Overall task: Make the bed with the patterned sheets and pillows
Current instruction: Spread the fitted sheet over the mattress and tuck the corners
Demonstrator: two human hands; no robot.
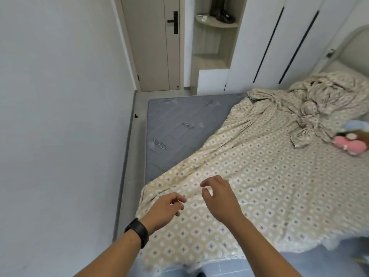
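Roughly half of the job appears done, judging from how the bedding lies. Working from the left: a plain wall [60, 116] runs along the side of the bed, with a narrow strip of floor between it and the mattress [175, 126]. The far left corner of the grey mattress is bare, so the patterned sheet [259, 176] does not yet cover the full surface; its left edge runs diagonally from the near corner up toward the head of the bed. My left hand [165, 208], with a dark watch [137, 231] on the wrist, hovers over the near left corner of the sheet, fingers loosely curled and holding nothing; whether the fingertips touch the cloth I cannot tell. My right hand [219, 196] is just beside it, above the sheet, thumb and fingers bent and apart as if ready to pinch, also holding nothing. Moving right, the middle of the sheet lies fairly flat with shallow creases. Further right, near the headboard [351, 48], a second length of patterned fabric [323, 96] sits bunched and twisted in a heap; whether it is a cover or a pillowcase I cannot tell, and no pillow is clearly identifiable. A pink soft toy [351, 145] rests on the sheet at the right edge, with something pale blue just behind it. Remaining steps, in my judgement: pull the sheet across the exposed corner, smooth it, untangle the heap, clear the toy, and set the pillows.
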